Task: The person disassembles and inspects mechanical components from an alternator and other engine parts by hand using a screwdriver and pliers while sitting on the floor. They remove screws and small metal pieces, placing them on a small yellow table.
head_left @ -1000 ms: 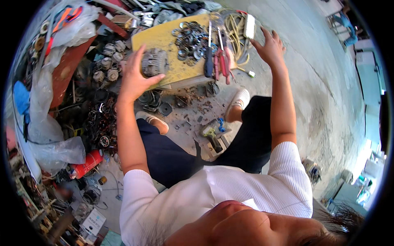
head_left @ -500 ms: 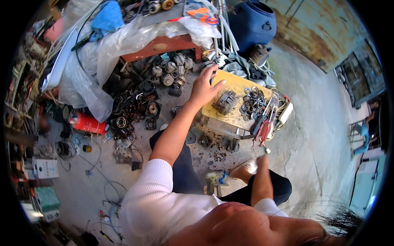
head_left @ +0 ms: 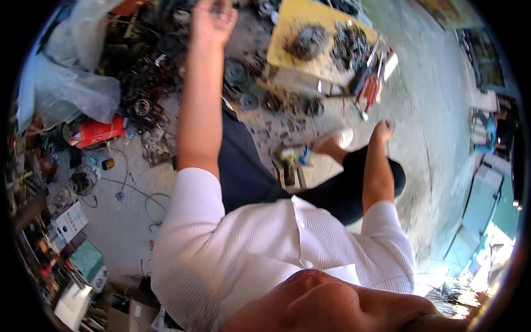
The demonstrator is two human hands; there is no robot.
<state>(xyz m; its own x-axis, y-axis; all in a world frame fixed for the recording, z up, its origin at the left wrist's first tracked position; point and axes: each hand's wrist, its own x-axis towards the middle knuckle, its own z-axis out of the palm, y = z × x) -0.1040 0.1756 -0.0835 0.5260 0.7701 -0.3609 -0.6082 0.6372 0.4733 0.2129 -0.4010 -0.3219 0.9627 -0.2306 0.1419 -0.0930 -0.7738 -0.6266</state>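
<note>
Left arm outstretched, a person extends the left hand half-open, fingers loosely curled, above a littered concrete floor. The right hand is bunched near a dark-trousered knee; whether it grips anything cannot be told. Ahead, a rough, rounded grey motor housing sits on a yellow bench beside heaped metal rings.

A dirty, rounded metal part sits toward the yellow table's near left corner, metal rings heaped to its right. Red-handled tools overhang the near right corner; beyond it is the curled right hand. The left hand, fingers loosely bent, is off the left edge.
</note>
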